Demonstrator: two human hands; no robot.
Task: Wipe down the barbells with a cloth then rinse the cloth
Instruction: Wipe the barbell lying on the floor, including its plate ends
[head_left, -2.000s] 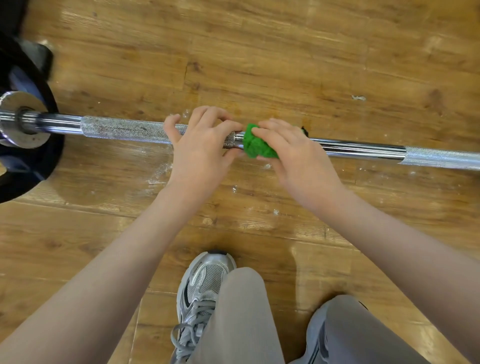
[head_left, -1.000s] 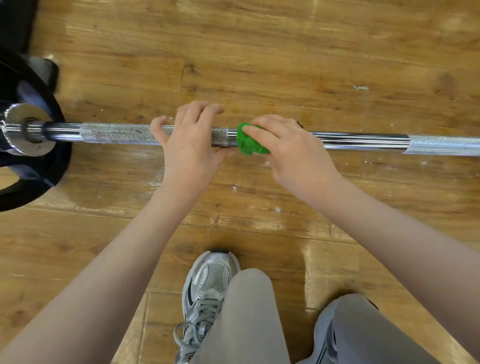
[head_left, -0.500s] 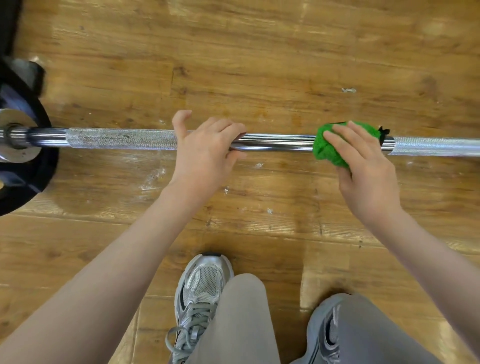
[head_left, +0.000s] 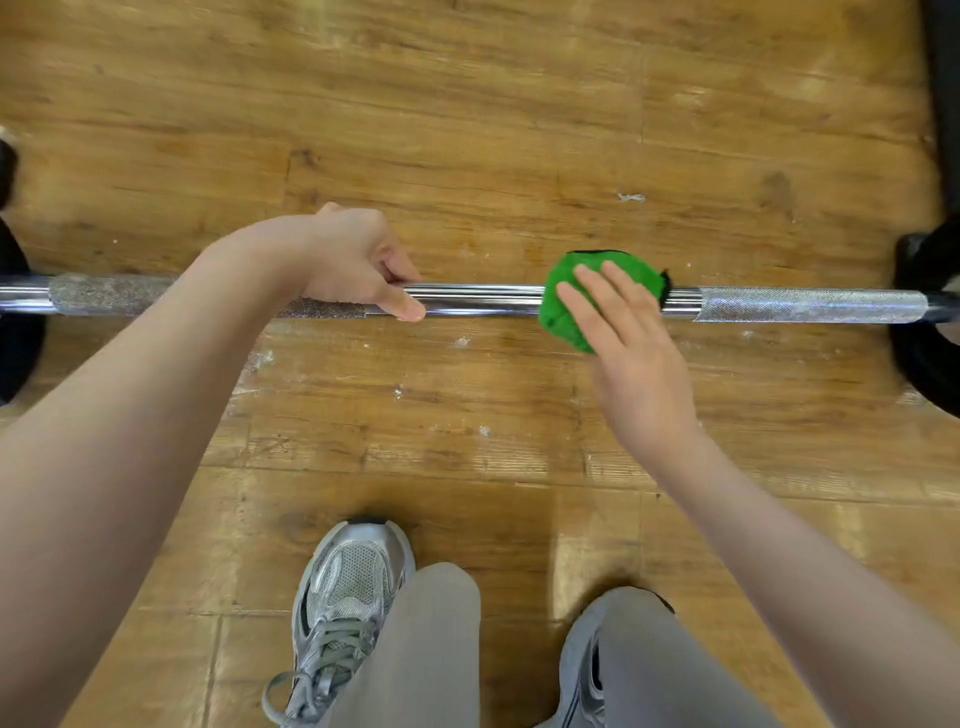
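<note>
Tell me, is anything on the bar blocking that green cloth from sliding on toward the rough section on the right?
Nothing visible does. The green cloth, under the right hand, sits on the smooth part of the barbell, and the bar is bare from there to the knurled section. The left hand grips the bar on the other side.

Worn wooden plank floor (head_left: 467, 130), scuffed with white flecks (head_left: 630, 197) and glossy with reflected light near the front.
</note>
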